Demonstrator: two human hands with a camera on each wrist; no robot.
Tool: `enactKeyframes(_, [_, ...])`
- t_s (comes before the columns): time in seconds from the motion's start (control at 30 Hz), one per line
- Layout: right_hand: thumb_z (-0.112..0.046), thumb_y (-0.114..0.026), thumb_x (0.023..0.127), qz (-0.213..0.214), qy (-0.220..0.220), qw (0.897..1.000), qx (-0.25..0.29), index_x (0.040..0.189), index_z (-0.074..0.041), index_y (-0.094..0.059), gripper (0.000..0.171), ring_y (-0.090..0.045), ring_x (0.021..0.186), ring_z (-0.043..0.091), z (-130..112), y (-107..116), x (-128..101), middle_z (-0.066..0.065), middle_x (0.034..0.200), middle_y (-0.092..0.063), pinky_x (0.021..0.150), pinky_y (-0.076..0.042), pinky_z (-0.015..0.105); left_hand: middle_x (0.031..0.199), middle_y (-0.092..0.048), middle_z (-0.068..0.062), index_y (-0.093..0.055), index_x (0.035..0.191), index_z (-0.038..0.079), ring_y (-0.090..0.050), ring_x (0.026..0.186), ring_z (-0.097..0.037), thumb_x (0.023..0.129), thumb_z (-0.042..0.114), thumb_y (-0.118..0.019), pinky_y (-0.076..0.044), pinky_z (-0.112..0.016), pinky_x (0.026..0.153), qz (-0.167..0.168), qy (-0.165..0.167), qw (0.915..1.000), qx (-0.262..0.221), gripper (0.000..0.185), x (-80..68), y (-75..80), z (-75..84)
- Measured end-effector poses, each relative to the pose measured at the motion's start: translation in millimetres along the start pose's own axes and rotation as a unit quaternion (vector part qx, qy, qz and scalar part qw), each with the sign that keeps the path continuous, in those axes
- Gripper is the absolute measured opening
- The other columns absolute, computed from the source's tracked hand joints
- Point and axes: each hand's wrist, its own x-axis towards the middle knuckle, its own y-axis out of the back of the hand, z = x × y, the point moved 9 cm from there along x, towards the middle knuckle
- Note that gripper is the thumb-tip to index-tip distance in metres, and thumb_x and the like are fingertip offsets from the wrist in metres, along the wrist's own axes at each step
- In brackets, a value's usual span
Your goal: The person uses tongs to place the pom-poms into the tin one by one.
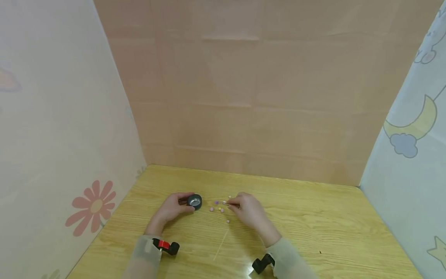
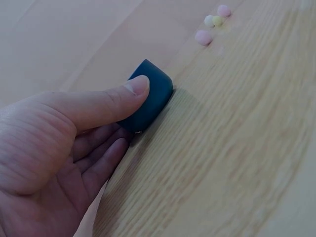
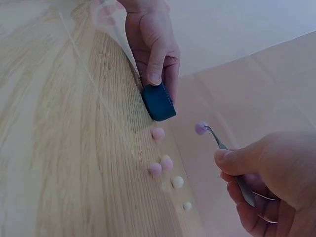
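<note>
My left hand [image 1: 171,209] grips a small dark teal round container [image 2: 154,96] by its sides, thumb on the near wall; its metallic inside shows from above in the head view. In my right hand [image 3: 269,182] are metal tweezers [image 3: 243,185], held between thumb and fingers. At their tips sits a purple pom-pom [image 3: 201,128], lifted above the table and a short way from the container. Beneath and around it lie several small pom-poms, among them a pink one [image 3: 158,133], a white one [image 3: 177,182] and a yellow one [image 2: 217,20].
The hands work over a wooden table [image 1: 181,252]. A brown panel [image 1: 226,116] rises along its back edge, with a flower-printed sheet [image 1: 62,135] on the left and a moon-printed one [image 1: 418,174] on the right. A tiny dark speck [image 1: 320,252] lies at right.
</note>
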Motion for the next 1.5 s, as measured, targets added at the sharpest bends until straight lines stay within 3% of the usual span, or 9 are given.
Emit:
enactKeyframes(0.37, [-0.016,-0.082,0.097,0.005,-0.001,0.999,0.037,0.108,-0.014,-0.086,0.012,-0.058,0.071,0.002,-10.5,-10.8,13.1,-0.007,0.087,-0.068,0.060,-0.050,0.024,0.141,-0.067,-0.020,-0.066,0.145,0.002,-0.062,0.131,-0.040,0.091,0.011,-0.088,-0.050,-0.055,0.110,0.000,-0.011,0.9998,-0.018,0.059,-4.2,1.2,7.9])
enactKeyframes(0.63, [-0.016,-0.081,0.098,-0.003,-0.004,0.999,0.047,0.108,-0.014,-0.086,0.012,-0.060,0.073,0.003,-12.7,-18.9,17.8,-0.007,0.090,-0.069,0.062,-0.052,0.024,0.139,-0.069,-0.015,-0.067,0.144,0.006,-0.063,0.131,-0.038,0.090,0.013,-0.088,-0.050,-0.053,0.110,0.002,-0.001,1.0000,-0.004,0.058,-3.6,2.0,3.5])
enactKeyframes(1.5, [-0.021,-0.080,0.099,-0.006,-0.020,0.999,0.038,0.108,-0.019,-0.087,0.012,-0.062,0.078,0.006,-24.0,-36.7,38.6,-0.007,0.091,-0.070,0.067,-0.052,0.029,0.141,-0.067,-0.019,-0.067,0.145,0.004,-0.065,0.128,-0.037,0.092,0.012,-0.087,-0.053,-0.050,0.108,-0.004,-0.004,1.0000,0.001,0.057,-2.0,-0.4,5.2])
